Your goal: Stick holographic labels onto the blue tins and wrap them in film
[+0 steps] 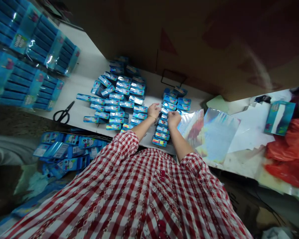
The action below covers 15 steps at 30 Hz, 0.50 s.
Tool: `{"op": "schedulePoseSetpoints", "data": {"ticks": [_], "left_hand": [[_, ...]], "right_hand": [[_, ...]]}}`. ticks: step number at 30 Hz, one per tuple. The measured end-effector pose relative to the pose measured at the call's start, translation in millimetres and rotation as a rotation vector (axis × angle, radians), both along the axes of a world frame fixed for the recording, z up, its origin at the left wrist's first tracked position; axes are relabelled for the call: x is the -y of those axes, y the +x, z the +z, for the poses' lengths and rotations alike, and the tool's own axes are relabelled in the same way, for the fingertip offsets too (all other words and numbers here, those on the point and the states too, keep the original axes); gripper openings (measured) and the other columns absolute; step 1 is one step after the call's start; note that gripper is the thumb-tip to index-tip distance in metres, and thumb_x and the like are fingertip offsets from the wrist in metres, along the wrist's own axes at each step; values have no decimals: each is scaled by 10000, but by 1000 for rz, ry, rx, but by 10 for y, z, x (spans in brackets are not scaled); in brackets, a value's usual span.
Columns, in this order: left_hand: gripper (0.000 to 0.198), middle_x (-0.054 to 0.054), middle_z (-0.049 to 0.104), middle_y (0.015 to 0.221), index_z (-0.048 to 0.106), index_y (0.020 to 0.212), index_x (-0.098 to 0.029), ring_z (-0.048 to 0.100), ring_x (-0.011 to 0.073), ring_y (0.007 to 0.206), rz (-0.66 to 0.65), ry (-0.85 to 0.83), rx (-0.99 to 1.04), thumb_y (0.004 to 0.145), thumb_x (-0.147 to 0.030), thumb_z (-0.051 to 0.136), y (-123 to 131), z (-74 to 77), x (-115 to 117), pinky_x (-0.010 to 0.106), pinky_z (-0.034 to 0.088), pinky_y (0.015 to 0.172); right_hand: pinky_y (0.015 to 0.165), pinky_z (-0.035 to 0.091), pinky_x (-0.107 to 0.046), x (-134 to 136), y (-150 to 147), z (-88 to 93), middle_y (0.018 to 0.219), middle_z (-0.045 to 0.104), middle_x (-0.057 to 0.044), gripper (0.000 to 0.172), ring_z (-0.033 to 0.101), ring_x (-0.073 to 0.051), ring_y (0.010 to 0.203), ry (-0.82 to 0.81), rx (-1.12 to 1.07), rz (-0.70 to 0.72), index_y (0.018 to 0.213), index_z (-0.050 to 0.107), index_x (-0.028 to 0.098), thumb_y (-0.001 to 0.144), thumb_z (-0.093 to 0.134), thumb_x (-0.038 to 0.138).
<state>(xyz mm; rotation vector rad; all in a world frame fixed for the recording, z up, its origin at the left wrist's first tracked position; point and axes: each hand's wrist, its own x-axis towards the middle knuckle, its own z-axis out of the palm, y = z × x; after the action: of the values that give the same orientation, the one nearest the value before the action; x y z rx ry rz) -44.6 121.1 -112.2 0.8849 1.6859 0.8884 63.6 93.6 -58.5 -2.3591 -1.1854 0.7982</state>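
Many small blue pencil tins with shiny lids lie in overlapping rows [119, 103] on a white table top [83, 68]. A second, narrower column of these tins [168, 106] runs to the right. My right hand [174, 119] grips a tin [164, 116] in that column between its fingers. My left hand [153, 111] is curled just left of that column, above the end of the larger rows, and holds nothing I can make out. A bracelet circles my left wrist [151, 118]. Red-and-white checked sleeves cover both forearms.
Plastic-wrapped bundles of blue tins [32, 43] lie at the upper left. Black-handled scissors [63, 113] rest near the table edge. Loose blue packaging [62, 149] sits lower left. Iridescent sheets [214, 132], a teal box [279, 118] and red plastic [286, 149] lie to the right.
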Motion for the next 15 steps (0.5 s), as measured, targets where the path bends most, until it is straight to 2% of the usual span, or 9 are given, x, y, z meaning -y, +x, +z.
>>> {"op": "schedulePoseSetpoints", "data": {"ticks": [2,5,7,10,12,13,15], "left_hand": [[406,27,672,748,622,1065,-123,631,152,719,-8,-22,-18,662,-129,660,11,-28,4,267,495,733],[359,36,679,802,645,1039,-136,631,158,753,-32,-45,-135,681,-112,622,18,-18,34,284,496,770],[313,57,683,880,683,977,-143,629,168,832,-92,3,-245,706,-69,544,8,18,64,291,480,841],[358,63,676,954,723,889,-172,613,182,937,-288,78,-339,701,-19,459,-20,97,114,286,451,911],[371,75,664,994,723,901,-173,597,195,980,-362,103,-382,702,-21,450,-22,172,151,297,444,928],[363,86,652,1027,715,936,-164,587,201,1001,-364,137,-404,721,-38,451,-9,219,174,306,437,938],[321,104,630,1081,688,1011,-150,564,206,1038,-365,254,-434,790,-119,458,63,335,234,322,416,961]], "right_hand": [[754,446,-285,-18,2,64,844,698,-84,199,627,-207,819,-56,69,39,849,676,159,778,510,242],[750,449,-302,-5,28,168,876,686,-87,294,622,-221,847,-87,172,99,1047,626,160,806,477,236],[750,449,-310,37,42,232,927,676,-100,350,623,-221,865,-102,255,247,1155,580,178,849,416,224],[750,446,-321,103,55,310,1006,656,-126,417,631,-214,864,-211,368,583,1249,537,228,879,356,167],[741,447,-324,111,111,360,1011,651,-131,444,635,-213,848,-259,400,712,1280,519,250,875,364,153],[739,448,-326,102,173,386,1007,652,-131,438,633,-215,847,-236,401,727,1274,528,252,877,368,160],[752,452,-332,70,384,430,1026,649,-126,401,620,-226,878,-81,382,668,1224,578,244,888,366,193]]}}
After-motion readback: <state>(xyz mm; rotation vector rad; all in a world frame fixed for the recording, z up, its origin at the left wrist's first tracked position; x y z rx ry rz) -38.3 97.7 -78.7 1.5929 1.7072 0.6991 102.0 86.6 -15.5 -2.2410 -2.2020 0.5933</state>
